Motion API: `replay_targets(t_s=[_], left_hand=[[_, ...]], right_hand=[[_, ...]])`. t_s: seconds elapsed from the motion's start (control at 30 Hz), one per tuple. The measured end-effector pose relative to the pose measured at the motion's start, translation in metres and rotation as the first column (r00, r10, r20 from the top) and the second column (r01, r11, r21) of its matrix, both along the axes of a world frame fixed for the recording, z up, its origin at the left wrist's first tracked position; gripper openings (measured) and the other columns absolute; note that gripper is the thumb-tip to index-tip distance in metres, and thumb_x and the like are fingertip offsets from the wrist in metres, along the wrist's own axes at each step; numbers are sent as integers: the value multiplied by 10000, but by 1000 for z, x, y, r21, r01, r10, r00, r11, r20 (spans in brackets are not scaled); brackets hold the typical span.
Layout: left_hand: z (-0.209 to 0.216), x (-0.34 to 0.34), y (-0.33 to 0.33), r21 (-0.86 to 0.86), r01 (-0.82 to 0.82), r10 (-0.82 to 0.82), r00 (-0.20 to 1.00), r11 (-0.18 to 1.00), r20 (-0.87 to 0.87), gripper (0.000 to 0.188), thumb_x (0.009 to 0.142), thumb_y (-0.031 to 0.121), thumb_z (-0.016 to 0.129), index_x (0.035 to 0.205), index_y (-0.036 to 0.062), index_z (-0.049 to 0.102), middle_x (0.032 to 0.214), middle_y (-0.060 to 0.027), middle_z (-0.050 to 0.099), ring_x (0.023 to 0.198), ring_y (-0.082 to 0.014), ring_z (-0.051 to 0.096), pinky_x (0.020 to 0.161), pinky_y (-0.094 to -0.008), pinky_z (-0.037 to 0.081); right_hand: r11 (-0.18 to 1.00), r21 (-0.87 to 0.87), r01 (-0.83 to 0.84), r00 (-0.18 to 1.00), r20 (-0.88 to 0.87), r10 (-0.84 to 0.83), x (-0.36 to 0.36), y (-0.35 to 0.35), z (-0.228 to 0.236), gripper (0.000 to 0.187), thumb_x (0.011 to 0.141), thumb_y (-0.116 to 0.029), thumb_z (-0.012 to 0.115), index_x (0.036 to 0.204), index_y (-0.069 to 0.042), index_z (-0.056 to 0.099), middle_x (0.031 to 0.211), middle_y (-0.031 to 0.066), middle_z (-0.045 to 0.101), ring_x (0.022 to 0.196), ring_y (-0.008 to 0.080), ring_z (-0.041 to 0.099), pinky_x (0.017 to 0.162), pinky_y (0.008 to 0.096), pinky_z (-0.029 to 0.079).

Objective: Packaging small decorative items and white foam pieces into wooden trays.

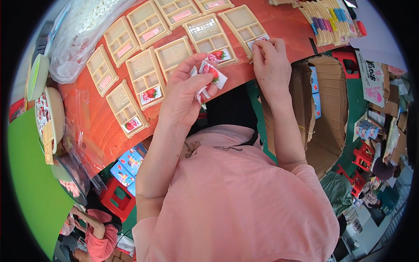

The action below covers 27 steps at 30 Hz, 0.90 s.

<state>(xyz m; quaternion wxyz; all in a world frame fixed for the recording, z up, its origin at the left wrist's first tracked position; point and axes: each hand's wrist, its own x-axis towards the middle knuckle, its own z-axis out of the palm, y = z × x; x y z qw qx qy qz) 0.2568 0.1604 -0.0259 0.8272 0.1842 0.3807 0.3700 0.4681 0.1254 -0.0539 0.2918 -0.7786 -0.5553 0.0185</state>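
Note:
My left hand (185,89) is closed around several small white sachets (220,81) printed with strawberries, held above the table's near edge. My right hand (274,65) bends over the near compartment of the rightmost beige tray (239,22), its fingers pinched at a small white sachet (258,40) there. The fingertips partly hide that sachet. To the left, a tray (205,28) has a strawberry sachet (218,56) in its near compartment. Two further trays, one in the middle (142,65) and one near the front (118,98), hold such sachets too. My left hand partly covers another tray (172,52).
Farther back, several beige trays (142,19) hold pink pieces. A clear bag of white pieces (83,39) lies at the left of the red table (80,126), beside a tub of sachets (54,113). Bundled sticks (325,24) lie far right. A cardboard box (329,118) stands below.

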Motion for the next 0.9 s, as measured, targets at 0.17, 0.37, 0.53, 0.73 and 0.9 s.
replay_targets(t_s=[0.17,0.37,0.53,0.73,0.9], left_hand=[[-4,4,8,47,-84,83,996,995,16,379,869,-92,717,1218,7,608,992,-140,701,676,-191,667,563,-289,566],[-5,14,27,35,-230,231,972,972,-29,259,885,-47,741,1126,-4,657,970,-145,722,697,-184,679,550,-286,569],[-3,11,39,-19,-252,249,965,968,-79,149,934,17,720,1078,2,685,973,-151,732,733,-168,686,519,-288,537],[-5,-6,46,-51,-207,207,978,977,9,297,973,78,677,1236,-16,575,1070,-189,712,823,-219,708,531,-292,543],[6,-7,53,-212,-231,258,960,949,106,344,905,-37,583,1245,-28,536,1207,-228,645,1073,-325,692,805,-355,646]], right_hand=[[992,54,-116,979,-164,124,-5,0,19,154,978,-174,683,996,-23,707,1013,74,640,787,188,642,700,312,510],[935,27,-354,653,-709,268,-47,12,38,123,974,-114,703,1048,-19,681,831,-39,653,717,12,534,633,192,402],[968,112,-222,527,-822,216,-25,35,24,128,983,-126,697,1030,-8,681,886,-29,672,771,18,566,665,186,434],[970,96,-225,748,-620,235,46,115,22,214,978,-120,672,1135,24,681,958,-2,685,869,49,614,771,211,497],[927,-12,-374,800,-510,316,46,164,3,273,963,-147,675,1194,-2,675,961,24,698,886,80,631,794,247,514]])
